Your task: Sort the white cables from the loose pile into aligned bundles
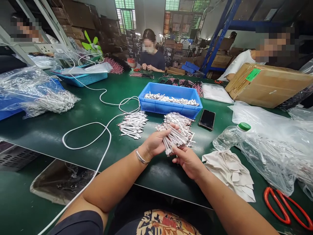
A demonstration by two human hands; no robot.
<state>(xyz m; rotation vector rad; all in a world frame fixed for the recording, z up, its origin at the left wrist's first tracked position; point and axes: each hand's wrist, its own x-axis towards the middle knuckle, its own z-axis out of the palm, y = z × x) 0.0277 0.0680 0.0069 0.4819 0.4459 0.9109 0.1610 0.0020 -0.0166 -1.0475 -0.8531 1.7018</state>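
Between my two hands is a bundle of short white cables (174,137) with flat connector ends. My left hand (156,142), a silver bracelet at its wrist, is wrapped round the bundle from the left. My right hand (187,160) pinches the connector ends at the lower right. Just beyond the bundle lies a pile of similar cables (182,121), partly hidden by it. Another pile of white cables (133,125) rests to the left on the green table (117,156). Behind both piles stands a blue bin (168,107) with more white pieces inside.
A phone (207,119), a bottle with a green cap (228,137), cloths (230,173) and red-handled scissors (286,209) lie to the right. A long white cord (107,130) loops across the left. Bagged cables (49,98) sit far left; a person (153,58) sits opposite.
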